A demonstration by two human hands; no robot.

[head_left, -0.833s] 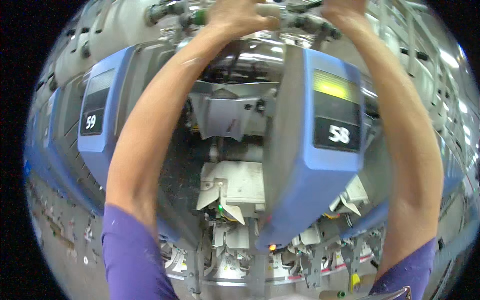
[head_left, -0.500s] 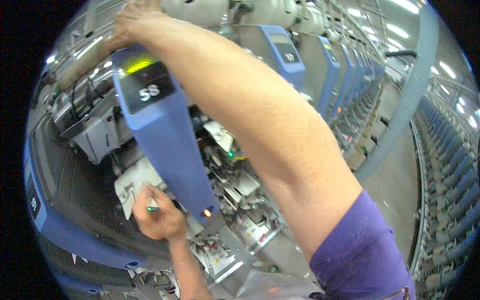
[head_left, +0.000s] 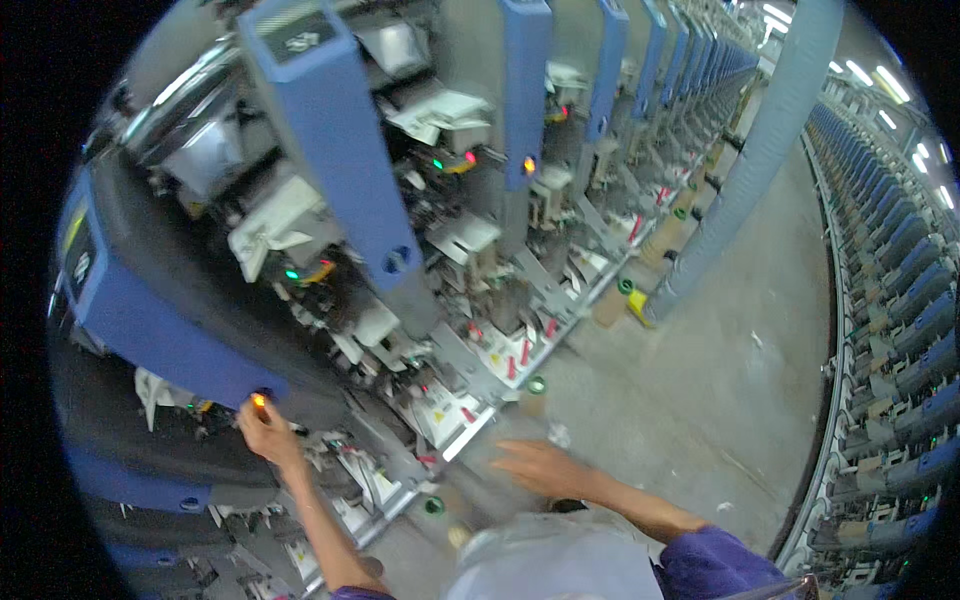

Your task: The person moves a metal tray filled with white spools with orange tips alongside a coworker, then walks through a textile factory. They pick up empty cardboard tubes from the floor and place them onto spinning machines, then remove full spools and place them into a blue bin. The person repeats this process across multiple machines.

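Note:
My left hand reaches to the lower end of a blue machine panel at the left. Its bent fingers are closed at a small orange-lit button there, and they partly cover it. My right hand hangs above the floor near the machine's front rail, touching nothing. It is slightly blurred, with its fingers stretched out and nothing in them. To the right of my left hand stands another long blue panel with a dark display at its top and an unlit round button low down.
Blue-panelled units recede along the machine row, with white guide plates and red levers between them. A grey slanted pole with a yellow foot stands in the aisle. A second machine row lines the right side.
The view has shifted along the row and downward. My right arm has come down from the top of a unit. My left hand has left a white plate and is now at the lit button.

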